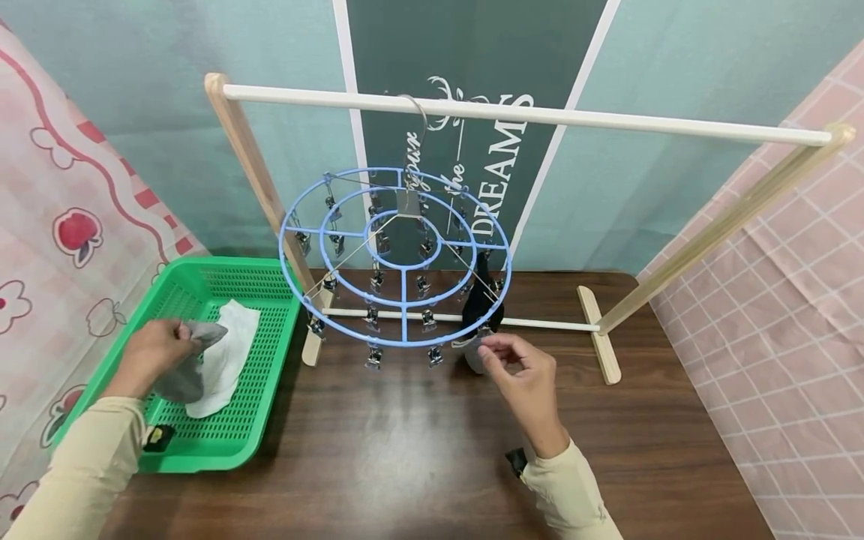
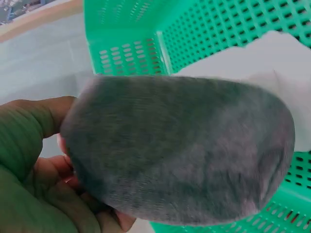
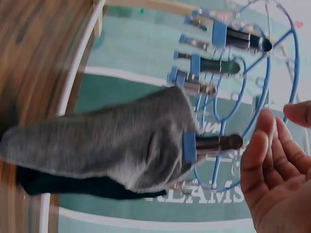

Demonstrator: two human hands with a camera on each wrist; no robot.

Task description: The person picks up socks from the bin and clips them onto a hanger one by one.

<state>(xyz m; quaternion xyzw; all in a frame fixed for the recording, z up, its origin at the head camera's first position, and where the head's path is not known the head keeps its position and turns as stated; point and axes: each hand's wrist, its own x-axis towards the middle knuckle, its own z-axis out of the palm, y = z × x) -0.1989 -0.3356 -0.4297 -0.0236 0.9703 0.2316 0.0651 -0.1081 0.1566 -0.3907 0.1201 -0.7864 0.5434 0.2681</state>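
Note:
My left hand (image 1: 151,352) pinches a grey sock (image 1: 182,384) between thumb and fingers, above the green basket (image 1: 263,435). In the left wrist view the sock (image 2: 180,145) spreads out flat from the fingertips. A white sock (image 1: 229,352) lies in the basket beneath. My right hand (image 1: 526,379) is at the near right edge of a round blue clip hanger (image 1: 405,343). Another grey sock (image 3: 107,141) hangs there from a metal clip (image 3: 218,144). Close to that clip, the right fingers are loosely bent with a gap to the thumb. Behind this sock hangs a black sock (image 1: 479,300).
The hanger hooks over the white rail (image 1: 526,112) of a wooden stand with feet on the brown table (image 1: 405,450). Several clips dangle from its rings. A low white bar (image 1: 540,323) joins the stand's legs. Patterned cloths flank both sides.

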